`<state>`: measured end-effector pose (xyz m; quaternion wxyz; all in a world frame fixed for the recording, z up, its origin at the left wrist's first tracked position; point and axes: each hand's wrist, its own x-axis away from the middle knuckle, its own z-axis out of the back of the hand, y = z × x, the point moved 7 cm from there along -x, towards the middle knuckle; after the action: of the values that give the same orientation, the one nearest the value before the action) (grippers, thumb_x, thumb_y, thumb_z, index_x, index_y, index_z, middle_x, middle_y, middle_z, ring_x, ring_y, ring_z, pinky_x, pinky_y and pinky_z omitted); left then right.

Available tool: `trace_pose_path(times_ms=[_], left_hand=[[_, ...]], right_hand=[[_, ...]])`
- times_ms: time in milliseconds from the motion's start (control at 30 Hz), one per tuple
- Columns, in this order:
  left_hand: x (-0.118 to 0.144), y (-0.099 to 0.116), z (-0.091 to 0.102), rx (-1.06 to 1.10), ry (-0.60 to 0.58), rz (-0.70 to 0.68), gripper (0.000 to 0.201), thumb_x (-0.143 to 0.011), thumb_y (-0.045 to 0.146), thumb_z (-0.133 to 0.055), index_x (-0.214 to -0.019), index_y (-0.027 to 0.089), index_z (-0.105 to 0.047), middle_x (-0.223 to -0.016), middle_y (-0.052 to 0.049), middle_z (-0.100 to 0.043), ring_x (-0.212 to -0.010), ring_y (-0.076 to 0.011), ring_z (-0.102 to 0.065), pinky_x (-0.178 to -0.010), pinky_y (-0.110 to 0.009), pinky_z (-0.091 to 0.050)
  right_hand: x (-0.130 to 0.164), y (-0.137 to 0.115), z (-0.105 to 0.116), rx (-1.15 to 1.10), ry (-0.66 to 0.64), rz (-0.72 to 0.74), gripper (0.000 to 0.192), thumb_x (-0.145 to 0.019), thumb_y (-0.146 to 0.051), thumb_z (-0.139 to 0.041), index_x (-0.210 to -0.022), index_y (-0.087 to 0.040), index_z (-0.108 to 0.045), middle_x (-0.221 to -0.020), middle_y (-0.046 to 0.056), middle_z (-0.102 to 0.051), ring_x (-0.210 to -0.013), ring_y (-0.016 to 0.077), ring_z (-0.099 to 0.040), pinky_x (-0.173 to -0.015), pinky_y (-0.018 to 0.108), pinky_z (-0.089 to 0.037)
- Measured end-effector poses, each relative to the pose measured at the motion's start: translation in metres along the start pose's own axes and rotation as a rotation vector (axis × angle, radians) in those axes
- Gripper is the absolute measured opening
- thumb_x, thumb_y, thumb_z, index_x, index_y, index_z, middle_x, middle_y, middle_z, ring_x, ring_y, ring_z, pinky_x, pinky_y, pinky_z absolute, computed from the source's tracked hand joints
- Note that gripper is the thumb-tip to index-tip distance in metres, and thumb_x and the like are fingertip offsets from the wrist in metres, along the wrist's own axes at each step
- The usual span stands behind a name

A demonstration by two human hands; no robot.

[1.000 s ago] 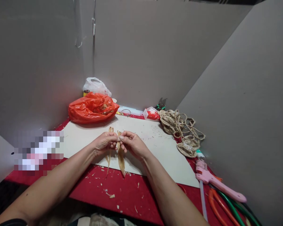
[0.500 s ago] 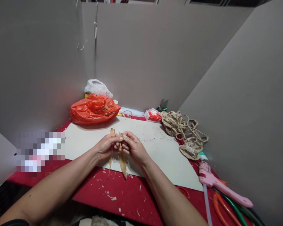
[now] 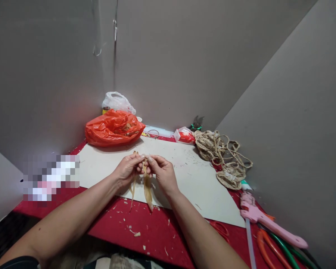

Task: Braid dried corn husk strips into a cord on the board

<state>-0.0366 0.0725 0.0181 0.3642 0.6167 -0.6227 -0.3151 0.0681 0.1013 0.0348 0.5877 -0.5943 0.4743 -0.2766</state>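
Both my hands meet over the white board (image 3: 190, 186), fingertips pinched close together. My left hand (image 3: 128, 170) is closed on a narrow dried husk strip (image 3: 133, 194), which hangs below the fingers and pokes out a little above them. A wider, tan dried husk strip (image 3: 148, 191) dangles between the hands, its top end pinched by the fingertips of my right hand (image 3: 164, 175). The fingers hide where the strips meet, so I cannot tell whether they are joined.
At the back left sits a red plastic bag (image 3: 112, 130) with brown dry material inside. Coils of rope (image 3: 212, 145) lie on the right, near a pink glue gun (image 3: 268, 222) and orange-handled pliers (image 3: 264, 246). Scraps litter the red cloth (image 3: 154, 239). Grey partitions stand around.
The view has tilted down and turned slightly left. My right hand's fingers have shifted a little at the pinch; both hands still hold the husk strips.
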Motion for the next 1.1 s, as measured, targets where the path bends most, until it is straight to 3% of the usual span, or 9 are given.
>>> trace_pose_path(times_ms=[167, 400, 633, 733, 833, 933, 1000, 1100], left_hand=[[0.000, -0.003, 0.002, -0.062, 0.011, 0.024, 0.026, -0.067, 0.031, -0.075, -0.068, 0.012, -0.058, -0.049, 0.005, -0.047, -0.044, -0.0047, -0.043, -0.050, -0.019, -0.041], [0.001, -0.003, 0.002, -0.062, -0.003, 0.077, 0.026, -0.064, 0.029, -0.076, -0.065, 0.012, -0.057, -0.053, 0.003, -0.050, -0.043, -0.0038, -0.041, -0.048, -0.018, -0.040], [0.000, -0.010, 0.001, -0.074, 0.008, 0.087, 0.025, -0.065, 0.029, -0.075, -0.065, 0.013, -0.055, -0.047, 0.006, -0.045, -0.043, -0.0048, -0.040, -0.052, -0.021, -0.044], [0.002, -0.009, -0.002, -0.086, 0.003, 0.084, 0.027, -0.065, 0.030, -0.075, -0.064, 0.014, -0.054, -0.047, 0.007, -0.044, -0.043, -0.0045, -0.039, -0.052, -0.021, -0.044], [0.006, -0.009, -0.009, -0.100, -0.046, 0.098, 0.030, -0.066, 0.032, -0.075, -0.060, 0.014, -0.052, -0.046, 0.007, -0.043, -0.042, -0.0045, -0.038, -0.053, -0.022, -0.044], [0.009, -0.009, -0.014, -0.125, -0.075, 0.104, 0.031, -0.066, 0.035, -0.075, -0.060, 0.015, -0.051, -0.046, 0.006, -0.045, -0.042, -0.0046, -0.039, -0.054, -0.023, -0.045], [0.008, -0.009, -0.012, -0.142, -0.055, 0.089, 0.031, -0.066, 0.036, -0.074, -0.062, 0.015, -0.053, -0.047, 0.006, -0.046, -0.042, -0.0048, -0.040, -0.054, -0.023, -0.045], [0.004, -0.009, -0.008, -0.163, -0.027, 0.073, 0.028, -0.067, 0.034, -0.074, -0.063, 0.014, -0.054, -0.046, 0.005, -0.047, -0.041, -0.0049, -0.041, -0.053, -0.022, -0.043]], right_hand=[[0.001, -0.005, 0.001, 0.102, 0.023, 0.047, 0.024, -0.071, -0.038, -0.071, -0.081, -0.015, -0.070, -0.060, -0.001, -0.061, -0.044, 0.0076, -0.047, -0.042, 0.021, -0.039], [0.004, -0.010, 0.001, 0.249, -0.023, 0.154, 0.021, -0.080, -0.035, -0.060, -0.083, -0.016, -0.068, -0.063, 0.000, -0.062, -0.044, 0.0087, -0.050, -0.043, 0.021, -0.041], [0.010, -0.023, 0.000, 0.614, 0.050, 0.407, 0.016, -0.082, -0.024, -0.053, -0.070, -0.016, -0.062, -0.060, 0.000, -0.060, -0.051, 0.0103, -0.053, -0.052, 0.022, -0.042], [0.010, -0.022, 0.000, 0.695, 0.070, 0.445, 0.016, -0.082, -0.023, -0.052, -0.068, -0.018, -0.059, -0.058, -0.001, -0.058, -0.051, 0.0103, -0.050, -0.054, 0.022, -0.041], [0.004, -0.021, 0.013, 0.703, 0.151, 0.410, 0.016, -0.080, -0.024, -0.053, -0.067, -0.019, -0.059, -0.057, -0.002, -0.056, -0.051, 0.0109, -0.048, -0.055, 0.023, -0.039], [-0.006, -0.017, 0.035, 0.557, 0.264, 0.295, 0.018, -0.079, -0.028, -0.056, -0.064, -0.018, -0.057, -0.055, -0.002, -0.054, -0.048, 0.0108, -0.046, -0.051, 0.024, -0.037], [-0.012, -0.009, 0.038, 0.390, 0.213, 0.178, 0.020, -0.078, -0.035, -0.058, -0.068, -0.017, -0.059, -0.056, -0.002, -0.056, -0.045, 0.0099, -0.045, -0.047, 0.023, -0.036], [-0.014, 0.003, 0.023, 0.161, 0.019, 0.025, 0.027, -0.078, -0.043, -0.060, -0.076, -0.017, -0.063, -0.058, -0.002, -0.058, -0.042, 0.0087, -0.045, -0.043, 0.022, -0.036]])
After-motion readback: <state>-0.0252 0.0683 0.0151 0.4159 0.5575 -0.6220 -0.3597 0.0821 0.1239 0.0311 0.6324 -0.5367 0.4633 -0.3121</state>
